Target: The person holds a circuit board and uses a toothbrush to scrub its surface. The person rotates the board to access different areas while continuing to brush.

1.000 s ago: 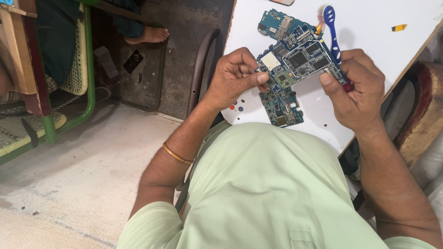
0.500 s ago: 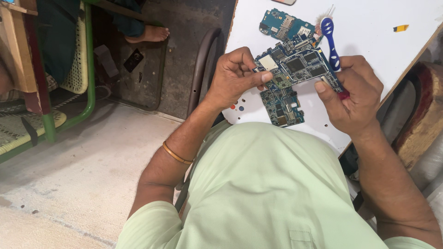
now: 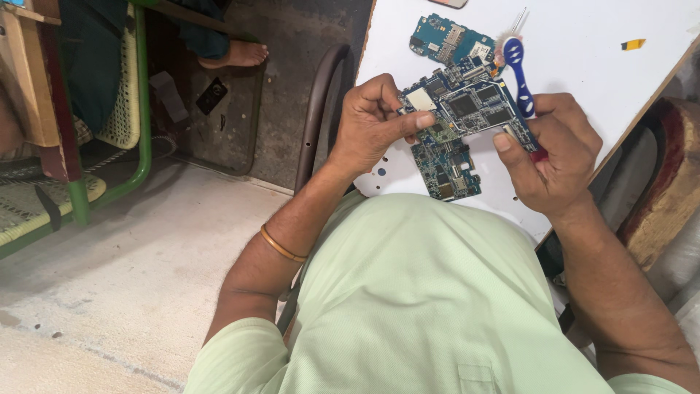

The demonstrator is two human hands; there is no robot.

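My left hand (image 3: pixel 375 120) pinches the left edge of a blue circuit board (image 3: pixel 467 106), held just above the white table (image 3: pixel 583 44). My right hand (image 3: pixel 554 157) grips the board's right edge together with a red-handled tool (image 3: pixel 538 155), thumb pressed on the board. A second blue circuit board (image 3: pixel 445 171) lies on the table under the held one. A third, teal board (image 3: pixel 448 38) lies farther up the table. A blue and white toothbrush (image 3: pixel 518 66) rests beside it, bristles at the far end.
A small yellow piece (image 3: pixel 633 44) lies at the table's far right. A dark metal chair back (image 3: pixel 317 109) stands left of the table. A green-framed woven chair (image 3: pixel 109 117) and another person's bare foot (image 3: pixel 244 52) are on the concrete floor at left.
The held board has shifted slightly with both hands. My right thumb has slid along the board's right edge; the toothbrush now lies clear of the hands.
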